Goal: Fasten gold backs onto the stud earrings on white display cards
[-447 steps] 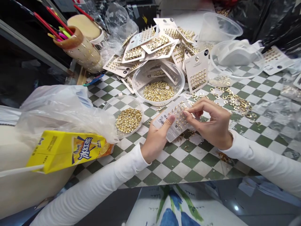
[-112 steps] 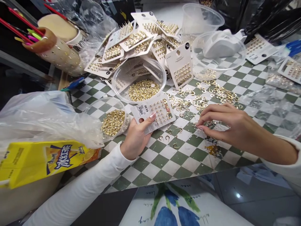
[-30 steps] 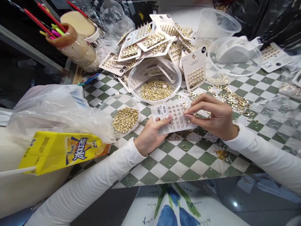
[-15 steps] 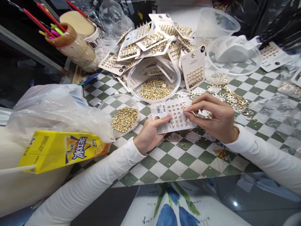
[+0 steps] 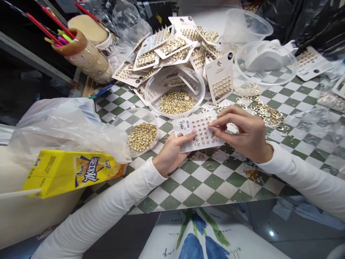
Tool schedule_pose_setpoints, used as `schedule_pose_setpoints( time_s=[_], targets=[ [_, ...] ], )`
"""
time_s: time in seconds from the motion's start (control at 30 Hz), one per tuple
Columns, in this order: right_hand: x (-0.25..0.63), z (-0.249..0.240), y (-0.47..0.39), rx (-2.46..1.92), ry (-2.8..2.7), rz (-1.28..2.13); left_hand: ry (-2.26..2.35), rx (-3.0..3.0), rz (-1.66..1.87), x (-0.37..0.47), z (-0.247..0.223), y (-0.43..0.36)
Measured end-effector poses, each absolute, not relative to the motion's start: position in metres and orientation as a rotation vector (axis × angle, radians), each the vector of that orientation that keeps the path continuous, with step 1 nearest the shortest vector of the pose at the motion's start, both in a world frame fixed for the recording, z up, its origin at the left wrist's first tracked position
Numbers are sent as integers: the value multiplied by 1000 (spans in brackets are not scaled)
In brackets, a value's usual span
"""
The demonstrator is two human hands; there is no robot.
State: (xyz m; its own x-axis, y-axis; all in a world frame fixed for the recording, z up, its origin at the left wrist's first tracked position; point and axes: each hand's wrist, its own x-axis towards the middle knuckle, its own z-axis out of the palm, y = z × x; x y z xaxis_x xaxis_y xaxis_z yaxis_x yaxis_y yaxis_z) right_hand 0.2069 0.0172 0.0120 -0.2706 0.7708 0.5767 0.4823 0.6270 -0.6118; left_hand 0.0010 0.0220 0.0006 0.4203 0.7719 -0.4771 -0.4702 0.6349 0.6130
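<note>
My left hand (image 5: pixel 172 154) grips the left end of an earring card (image 5: pixel 185 144), thumb on top and the other fingers underneath. The card's price-label side faces up, with rows of small gold earring backs (image 5: pixel 202 130) on it. Over the card's right part, my right hand (image 5: pixel 241 133) is closed in a pinch, thumb and index fingertips at the rows. Whatever is between those fingertips is too small to make out. Just beyond the card is a clear tub (image 5: pixel 147 99) of small gold pieces, and to its left a shallower clear dish (image 5: pixel 116 122) of similar pieces.
Filled earring cards (image 5: pixel 172 46) are heaped behind the tub. Loose gold hooks and hoops (image 5: pixel 266 111) lie to the right on the checkered table (image 5: pixel 188 185). A yellow drink carton (image 5: pixel 64 172) and plastic bag (image 5: pixel 61 122) sit left; a pen cup (image 5: pixel 86 57) stands back left.
My right hand has shifted very slightly left over the card, still pinching. The left hand keeps its hold, and the whole view has moved a little.
</note>
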Motion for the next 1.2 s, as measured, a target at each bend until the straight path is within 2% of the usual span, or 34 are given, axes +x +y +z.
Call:
schedule_pose_setpoints(
  time_s=[0.33,0.67,1.03,1.2],
  targets=[
    [209,13,18,-921,-2041,301,805,379,779,0,0,24],
    [219,21,23,-970,-2185,349,750,463,810,3,0,19],
    [218,23,22,-1065,-2079,546,734,531,826,4,0,15],
    [215,24,19,-1093,-2062,523,755,546,821,5,3,14]
  ],
)
